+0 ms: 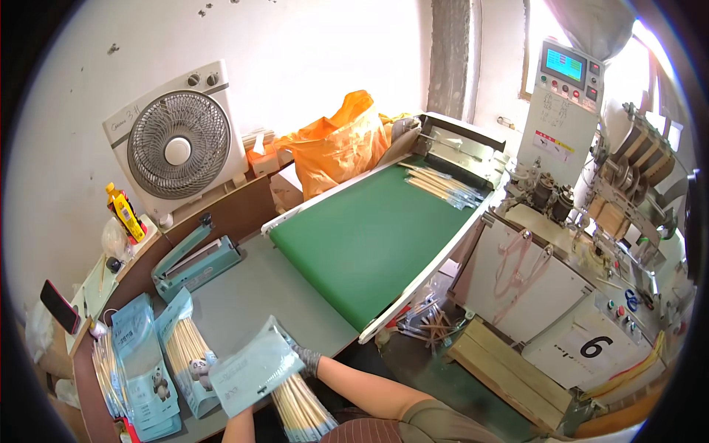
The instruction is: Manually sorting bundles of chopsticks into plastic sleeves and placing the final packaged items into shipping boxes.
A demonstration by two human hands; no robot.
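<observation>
A light blue plastic bag (255, 369) is held up in front of me at the table's near edge. My right hand (308, 360), in a grey glove, grips its right side, with the fingers partly behind the film. My left forearm (238, 426) rises to the bag's lower edge; the bag hides that hand. Below the bag, a bundle of wrapped wooden chopsticks (301, 407) slants toward me; whether its top is inside the bag cannot be seen. To the left lie a filled chopstick bag (186, 347) with a panda picture, flat blue bags (144, 362) and more chopsticks (107, 373).
A teal heat sealer (196, 262) stands behind the bags. The green conveyor belt (362, 236) carries wrapped chopsticks (443, 184) at its far end. Around it are a fan (177, 140), an orange sack (336, 148), a machine (546, 288) and a wooden bench (509, 373).
</observation>
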